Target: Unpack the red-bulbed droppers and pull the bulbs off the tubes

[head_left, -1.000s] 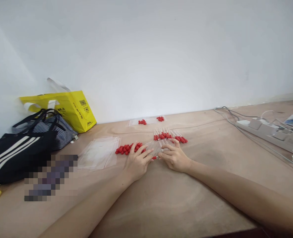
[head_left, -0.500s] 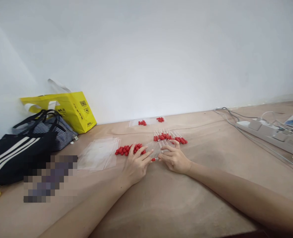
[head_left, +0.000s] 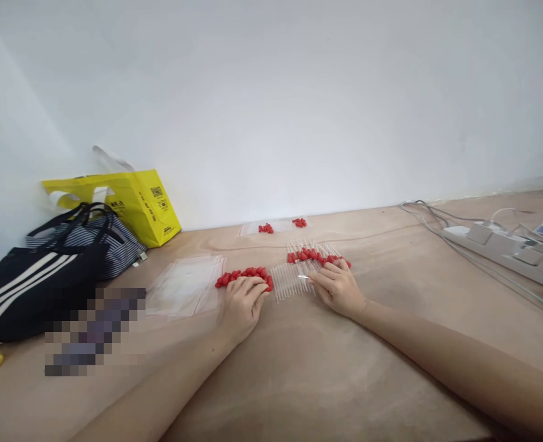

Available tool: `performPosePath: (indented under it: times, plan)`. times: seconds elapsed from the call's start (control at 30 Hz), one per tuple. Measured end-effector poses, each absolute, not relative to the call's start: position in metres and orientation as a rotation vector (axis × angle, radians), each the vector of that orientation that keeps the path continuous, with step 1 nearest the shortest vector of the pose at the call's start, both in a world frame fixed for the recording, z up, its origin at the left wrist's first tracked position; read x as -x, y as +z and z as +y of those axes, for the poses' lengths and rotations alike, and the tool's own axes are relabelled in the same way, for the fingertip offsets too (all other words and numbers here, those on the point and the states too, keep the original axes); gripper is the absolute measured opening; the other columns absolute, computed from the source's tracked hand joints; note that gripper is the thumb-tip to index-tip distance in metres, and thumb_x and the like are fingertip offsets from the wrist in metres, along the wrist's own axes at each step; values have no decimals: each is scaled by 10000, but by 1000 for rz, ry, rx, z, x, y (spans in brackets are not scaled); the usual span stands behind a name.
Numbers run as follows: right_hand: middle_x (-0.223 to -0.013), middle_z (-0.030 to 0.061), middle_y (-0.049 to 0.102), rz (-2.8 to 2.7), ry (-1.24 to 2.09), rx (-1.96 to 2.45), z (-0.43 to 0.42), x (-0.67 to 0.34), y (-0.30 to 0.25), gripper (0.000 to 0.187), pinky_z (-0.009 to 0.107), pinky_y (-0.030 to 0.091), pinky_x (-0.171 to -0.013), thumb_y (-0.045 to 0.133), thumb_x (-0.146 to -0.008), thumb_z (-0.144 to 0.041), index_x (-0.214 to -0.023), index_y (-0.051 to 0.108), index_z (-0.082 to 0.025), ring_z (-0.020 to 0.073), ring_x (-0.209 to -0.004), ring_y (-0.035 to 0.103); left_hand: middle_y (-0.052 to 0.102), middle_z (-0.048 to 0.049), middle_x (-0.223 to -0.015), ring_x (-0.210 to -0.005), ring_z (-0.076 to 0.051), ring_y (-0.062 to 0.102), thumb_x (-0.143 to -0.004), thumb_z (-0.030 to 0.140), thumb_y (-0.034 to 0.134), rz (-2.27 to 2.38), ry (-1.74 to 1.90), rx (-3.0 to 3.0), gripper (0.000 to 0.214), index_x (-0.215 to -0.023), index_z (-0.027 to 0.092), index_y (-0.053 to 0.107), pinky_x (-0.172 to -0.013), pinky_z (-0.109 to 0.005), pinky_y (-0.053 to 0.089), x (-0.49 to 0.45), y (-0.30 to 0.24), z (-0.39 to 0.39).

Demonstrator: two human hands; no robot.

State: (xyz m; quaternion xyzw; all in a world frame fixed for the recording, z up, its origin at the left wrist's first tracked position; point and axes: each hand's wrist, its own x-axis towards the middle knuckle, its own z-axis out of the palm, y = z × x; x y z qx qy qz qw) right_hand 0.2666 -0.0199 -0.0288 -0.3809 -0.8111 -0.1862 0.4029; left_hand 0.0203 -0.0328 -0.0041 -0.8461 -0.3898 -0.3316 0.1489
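My left hand [head_left: 243, 306] has its fingers curled down at a heap of red rubber bulbs [head_left: 248, 273], the fingertips touching bulbs at the heap's right end. My right hand [head_left: 340, 285] pinches a thin clear dropper tube [head_left: 304, 277], whose shiny end points left out of the fingers. Below that lies a row of bare clear tubes [head_left: 286, 282], side by side on the table. Beyond the right hand are several clear tubes with red bulbs on their near ends [head_left: 308, 253], partly hidden by that hand.
Flat clear plastic bags [head_left: 183, 285] lie left of the bulbs. Near the wall, a bag [head_left: 280, 227] holds red-ended droppers. A yellow bag [head_left: 161, 215] and a dark striped bag [head_left: 45, 288] stand at left. A power strip [head_left: 501, 255] with cables sits at right.
My hands have moved apart from the near edge of the tubes, where a red bulb lay between them. The left has gone to the bulb heap; the right has shifted slightly right, holding a tube.
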Motion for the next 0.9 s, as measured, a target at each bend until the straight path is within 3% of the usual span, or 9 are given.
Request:
performPosePath:
  times: [0.1, 0.2, 0.4, 0.57, 0.67, 0.9]
  plan:
    - [-755, 54, 548, -2041, -356, 1041, -15, -264, -30, 277, 261, 364, -627, 355, -831, -146, -1029, 547, -164, 145, -697, 490, 526, -53, -804, -766, -156, 512, -848, 241, 381, -1169, -1079, 2440, 225, -894, 174, 591, -695, -296, 440, -22, -7, -31]
    - [-840, 81, 507, -2059, -241, 1115, -7, -252, -26, 343, 252, 413, -639, 332, -800, -78, -1098, 494, -132, 150, -747, 503, 473, -59, -851, -808, -154, 505, -848, 209, 350, -1236, -1168, 2415, 255, -993, 163, 554, -743, -296, 443, -23, -9, -29]
    - [-908, 125, 490, -2248, -210, 1536, -1, -211, -7, 266, 258, 424, -590, 403, -701, 6, -897, 556, -91, 151, -674, 533, 488, -68, -879, -835, -169, 520, -809, 170, 361, -1385, -1177, 2377, 289, -1052, 157, 518, -765, -328, 445, -16, -2, -23]
    - [-939, 177, 507, -2297, -242, 1687, -3, -194, -3, 244, 268, 410, -515, 420, -693, 10, -853, 588, -62, 173, -641, 565, 550, -36, -793, -642, -136, 542, -752, 244, 455, -1605, -1260, 2314, 266, -1003, 164, 484, -574, -263, 465, 2, 16, -14]
    - [-943, 176, 517, -2302, -259, 1689, -3, -191, -4, 200, 276, 415, -536, 445, -702, -40, -817, 605, -80, 209, -717, 574, 587, -15, -778, -602, -128, 545, -709, 304, 504, -1821, -1244, 2220, 265, -938, 175, 475, -551, -247, 450, 17, 25, -5]
    - [-889, 123, 541, -2226, -392, 1610, -8, -206, -5, 195, 284, 384, -542, 423, -768, -187, -798, 608, -131, 193, -683, 555, 638, -15, -806, -685, -149, 578, -701, 381, 495, -2081, -725, 2272, 223, -815, 193, 533, -613, -250, 425, 29, 38, 38]
